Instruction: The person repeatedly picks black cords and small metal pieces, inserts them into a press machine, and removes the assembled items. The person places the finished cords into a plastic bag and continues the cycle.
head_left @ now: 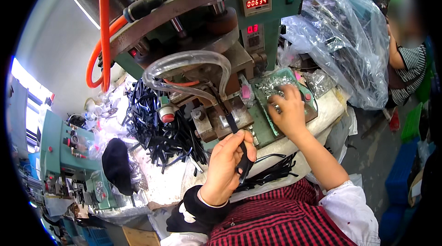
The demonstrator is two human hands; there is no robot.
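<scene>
My left hand [226,165] is closed around a black eyeglass temple [232,124]. The temple's far end rests in the slot of a metal fixture [245,117] beneath the press, and its wider end sticks out below my fingers. Over a green tray [275,128] at the right, my right hand [291,113] has its fingers bent and apart among small silvery metal parts [276,82]. The parts look like hinges, too small to make out singly. Whether a part touches the fingertips cannot be made out.
The green press [271,11] with a curved clear hose [189,57] rises ahead. A heap of black temples [154,126] lies left of the fixture, by a red button [167,116]. More temples [271,172] lie near my apron. A large clear bag [340,39] and a seated person [407,66] are at right.
</scene>
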